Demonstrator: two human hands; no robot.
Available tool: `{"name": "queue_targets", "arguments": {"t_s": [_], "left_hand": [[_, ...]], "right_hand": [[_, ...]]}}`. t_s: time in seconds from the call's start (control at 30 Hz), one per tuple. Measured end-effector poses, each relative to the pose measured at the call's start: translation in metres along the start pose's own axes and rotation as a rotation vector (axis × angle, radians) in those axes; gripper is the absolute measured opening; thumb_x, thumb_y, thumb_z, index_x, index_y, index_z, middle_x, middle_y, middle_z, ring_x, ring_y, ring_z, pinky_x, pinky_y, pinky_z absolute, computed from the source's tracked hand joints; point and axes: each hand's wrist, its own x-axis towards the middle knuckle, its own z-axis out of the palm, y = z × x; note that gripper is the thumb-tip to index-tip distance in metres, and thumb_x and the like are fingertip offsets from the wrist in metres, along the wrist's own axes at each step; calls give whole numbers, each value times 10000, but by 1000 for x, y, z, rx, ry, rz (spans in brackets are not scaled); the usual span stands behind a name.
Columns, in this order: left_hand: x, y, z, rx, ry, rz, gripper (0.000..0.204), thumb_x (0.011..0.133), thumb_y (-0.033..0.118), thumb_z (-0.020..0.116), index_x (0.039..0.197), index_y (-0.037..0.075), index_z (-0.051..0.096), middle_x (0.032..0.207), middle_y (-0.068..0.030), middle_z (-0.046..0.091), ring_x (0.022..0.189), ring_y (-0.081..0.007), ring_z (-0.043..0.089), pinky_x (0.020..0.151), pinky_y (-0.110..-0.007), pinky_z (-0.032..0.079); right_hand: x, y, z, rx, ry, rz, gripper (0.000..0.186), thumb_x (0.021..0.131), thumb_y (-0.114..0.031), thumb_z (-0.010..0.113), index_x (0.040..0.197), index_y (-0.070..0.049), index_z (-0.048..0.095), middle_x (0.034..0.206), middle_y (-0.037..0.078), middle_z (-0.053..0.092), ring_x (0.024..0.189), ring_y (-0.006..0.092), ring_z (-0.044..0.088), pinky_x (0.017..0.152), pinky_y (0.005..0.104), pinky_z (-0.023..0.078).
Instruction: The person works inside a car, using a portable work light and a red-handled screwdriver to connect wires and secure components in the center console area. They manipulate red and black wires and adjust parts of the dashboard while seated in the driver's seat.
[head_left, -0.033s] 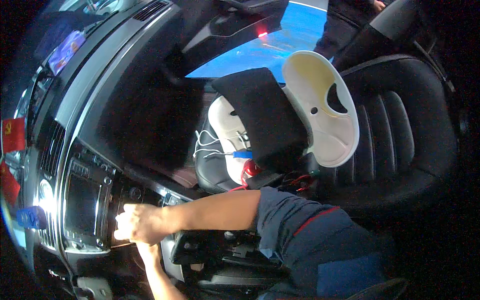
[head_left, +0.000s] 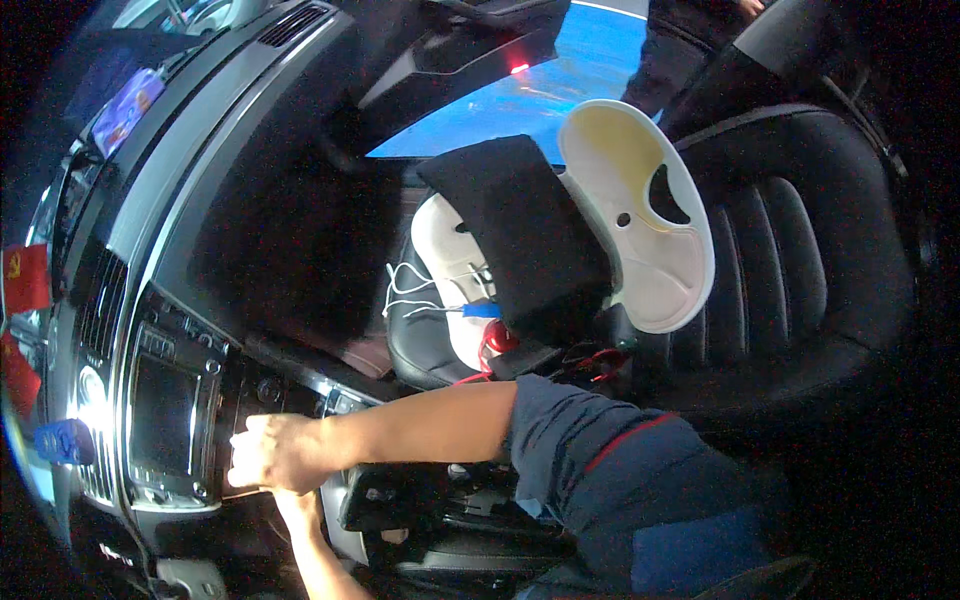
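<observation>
Both of my hands meet at the lower edge of the car's centre console, just beside the dark screen unit (head_left: 165,415). My right hand (head_left: 278,453), at the end of a short dark-blue sleeve, is closed with its fingers curled in against the console panel (head_left: 245,400). Whatever it grips is hidden behind the fingers. My left hand (head_left: 292,498) comes up from below and lies under the right one. Its fingers are covered, so their pose does not show.
On the black passenger seat (head_left: 770,270) lies a white moulded shell (head_left: 660,265) with black cloth (head_left: 525,235) across it. White cords, a blue-handled piece (head_left: 482,311) and a red object (head_left: 498,338) sit beside it. Beyond, a person in dark clothing (head_left: 690,50) stands near the door opening.
</observation>
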Motion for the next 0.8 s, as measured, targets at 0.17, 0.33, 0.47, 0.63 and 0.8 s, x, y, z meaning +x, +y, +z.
{"name": "queue_targets", "arguments": {"t_s": [0.17,0.33,0.47,0.63,0.8], "left_hand": [[7,-5,4,284,-74,82,452,1071,142,485,1512,66,423,1459,-156,537,1336,-228,537,1095,-401,447],[10,-12,14,436,-44,30,486,1088,181,444,1552,64,364,1505,-165,500,1381,-219,496,1140,-392,404],[8,-24,19,421,-45,20,491,1090,186,440,1557,61,356,1517,-164,490,1388,-219,490,1143,-390,400],[8,-32,21,401,-51,16,497,1092,192,434,1563,59,346,1532,-164,478,1397,-220,482,1147,-387,395],[5,-38,22,378,-68,15,504,1094,198,428,1569,56,336,1547,-164,466,1406,-221,475,1151,-385,390]], "right_hand": [[2,-4,7,19,-95,8,210,851,-341,700,854,-146,623,775,43,649,800,303,660,753,447,516],[-3,-9,11,140,-130,98,357,841,-318,731,1131,-131,639,907,72,657,964,310,646,780,434,505],[-4,-11,14,50,-42,32,283,820,-332,746,977,-135,617,846,57,634,884,312,632,760,460,518],[-3,-12,13,190,4,187,226,831,-272,713,955,-105,625,865,83,654,851,331,639,726,450,531],[-6,-15,15,82,-75,101,244,841,-322,720,938,-125,613,883,83,643,910,314,640,768,457,502]]}}
